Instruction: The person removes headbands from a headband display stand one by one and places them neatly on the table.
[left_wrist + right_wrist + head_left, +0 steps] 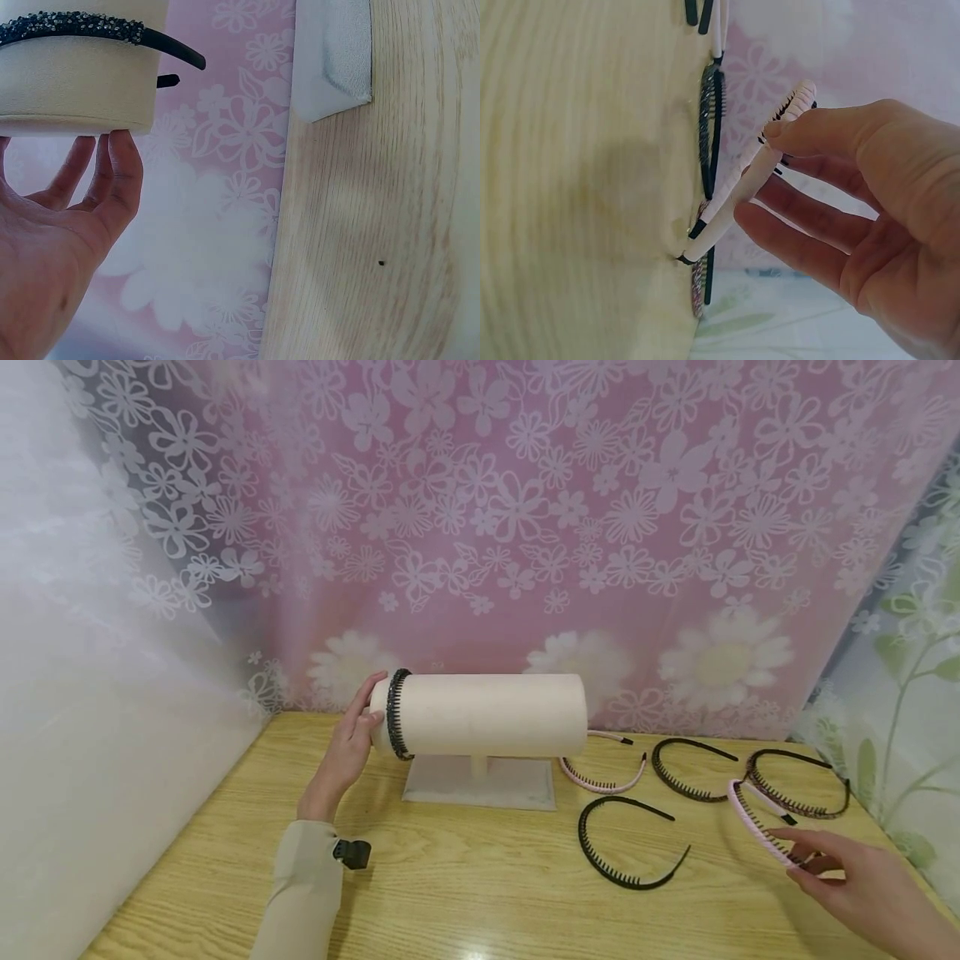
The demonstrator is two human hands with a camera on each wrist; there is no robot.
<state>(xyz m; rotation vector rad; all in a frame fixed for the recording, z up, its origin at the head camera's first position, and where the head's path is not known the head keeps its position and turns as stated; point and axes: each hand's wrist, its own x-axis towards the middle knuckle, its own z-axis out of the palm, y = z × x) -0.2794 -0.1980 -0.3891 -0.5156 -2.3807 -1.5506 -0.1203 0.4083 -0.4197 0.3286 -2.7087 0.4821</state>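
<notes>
My right hand (862, 877) pinches a pink toothed headband (752, 818) between thumb and fingers at the right of the table. In the right wrist view the headband (739, 191) slants down with its black tips near the tabletop. My left hand (350, 752) touches the left end of a cream padded cylinder (495, 714) on a stand. Its fingertips rest against the end face in the left wrist view. Round the cylinder, close to that hand, sits a dark beaded headband (396, 714); its two ends stick out below in the left wrist view.
The cylinder's flat grey base (442, 781) stands on the wooden table (465, 877). Right of it lie a black headband (592, 852), another pink headband (600, 787), a dark headband (678, 783) and a patterned headband (806, 810). A flowered curtain (480, 527) hangs behind.
</notes>
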